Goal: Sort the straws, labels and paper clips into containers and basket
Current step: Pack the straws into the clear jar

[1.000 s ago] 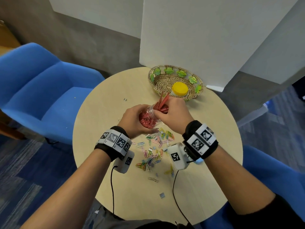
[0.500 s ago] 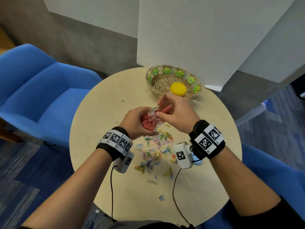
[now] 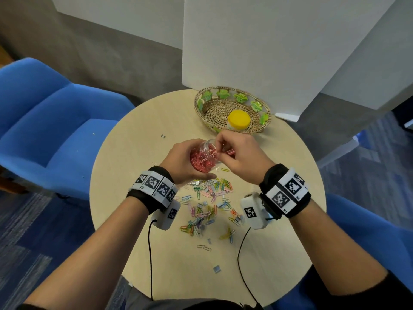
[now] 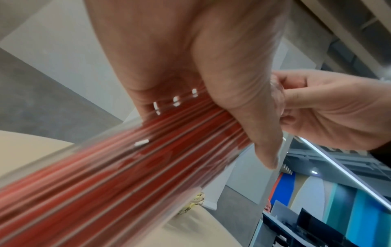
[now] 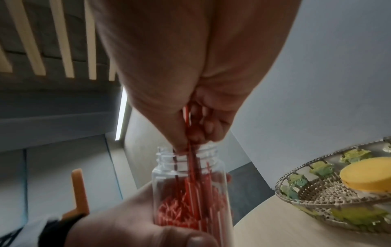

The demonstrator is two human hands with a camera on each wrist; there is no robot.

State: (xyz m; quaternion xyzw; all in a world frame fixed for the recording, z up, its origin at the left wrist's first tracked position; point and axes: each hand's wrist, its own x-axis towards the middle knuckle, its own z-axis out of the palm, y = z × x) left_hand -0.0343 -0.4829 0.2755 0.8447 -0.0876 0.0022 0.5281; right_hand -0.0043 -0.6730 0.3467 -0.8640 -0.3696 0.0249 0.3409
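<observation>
Presently we find the left hand (image 3: 185, 162) wrapped round a clear jar (image 5: 188, 188), tilted above the surface (image 3: 134, 139). Its grip is closed on the jar body. The right hand (image 3: 241, 157) pinches several red straws (image 5: 191, 160) at the jar's mouth, their lower ends already inside. We judge the straw sorting well advanced, since the jar is largely full. The paper clips (image 3: 207, 206) and small labels (image 3: 216, 268) lie scattered on the surface, unsorted. The basket (image 3: 210, 108) holds one yellow-lidded container (image 3: 238, 120).
</observation>
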